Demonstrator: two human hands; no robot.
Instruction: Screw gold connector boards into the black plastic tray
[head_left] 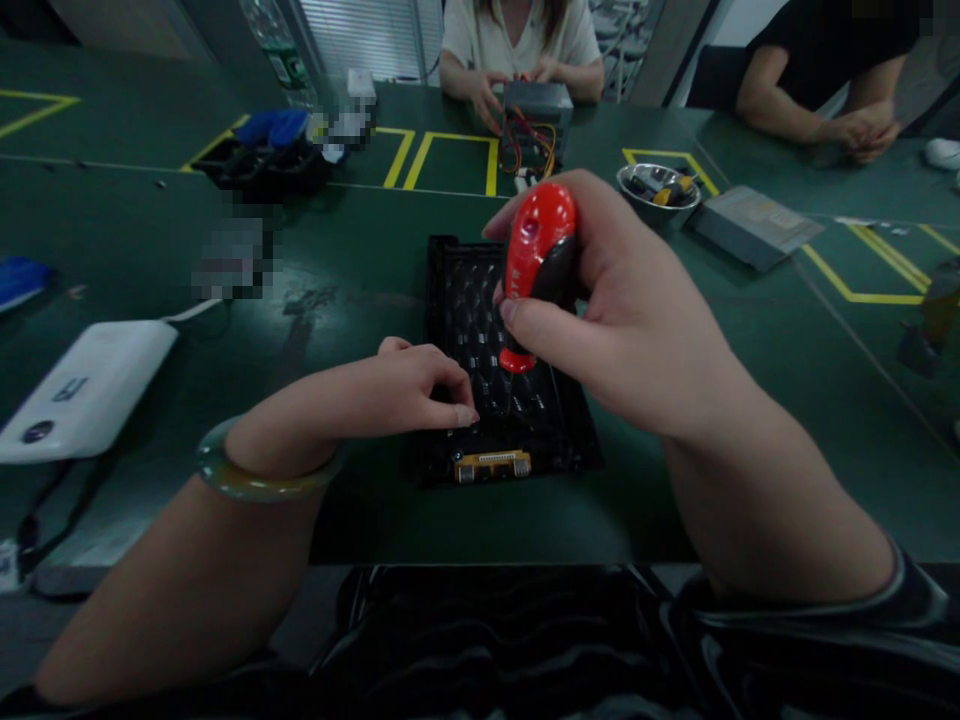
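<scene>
My right hand [622, 310] is wrapped round a red and black screwdriver handle [534, 240], held above a black panel [487, 310] with a patterned surface. The tool's shaft is too dark to make out clearly. My left hand [420, 390], with a bangle on its wrist, rests at the panel's left side. Its thumb and fingertips are pressed together low over the panel; what they hold, if anything, is too small to tell. A yellowish circuit board [493, 467] sits at the panel's near edge.
A white power bank [90, 390] with a cable lies left. Farther back are a black tray [262, 165], a metal bowl [658, 190] and a grey metal box [754, 228]. Across the table, a person holds a power supply [536, 120]; another person's hands [862, 130] rest right.
</scene>
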